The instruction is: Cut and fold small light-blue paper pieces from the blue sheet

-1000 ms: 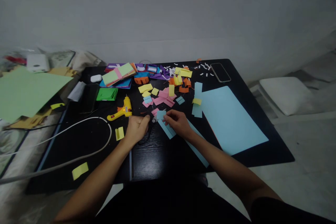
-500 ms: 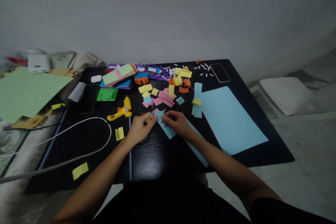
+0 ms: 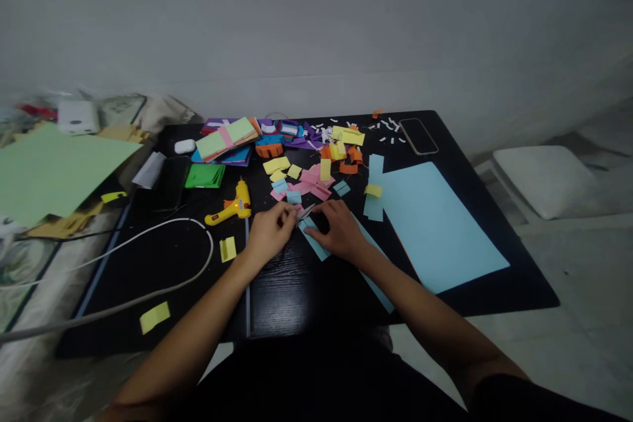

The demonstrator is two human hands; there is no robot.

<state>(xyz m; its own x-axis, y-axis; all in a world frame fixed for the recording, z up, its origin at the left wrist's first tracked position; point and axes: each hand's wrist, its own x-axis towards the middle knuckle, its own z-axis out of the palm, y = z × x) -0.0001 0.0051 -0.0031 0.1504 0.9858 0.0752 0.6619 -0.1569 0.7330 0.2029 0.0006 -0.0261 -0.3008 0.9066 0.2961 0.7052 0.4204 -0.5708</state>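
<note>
My left hand (image 3: 270,231) is closed on a pair of scissors; their slim metal blades (image 3: 306,213) show between my hands, and the handles are mostly hidden. My right hand (image 3: 339,227) grips a light blue paper strip (image 3: 316,247) with thumb and fingers, close by the blades. Just beyond the blades lies a small cut blue piece (image 3: 294,197), at the near edge of pink paper pieces (image 3: 316,178). A longer blue strip (image 3: 378,287) lies partly under my right forearm.
A yellow glue gun (image 3: 232,206) lies left of my hands, near a white cable (image 3: 210,254). Large blue sheets (image 3: 440,227) cover the table's right side. Folded green paper (image 3: 205,176), stacked coloured paper (image 3: 227,138), white scraps (image 3: 390,124) and a phone (image 3: 418,136) sit farther back.
A small blue piece has come off the strip's far end and now lies on the pile. The scissor blades show more plainly, and my right hand has shifted its grip.
</note>
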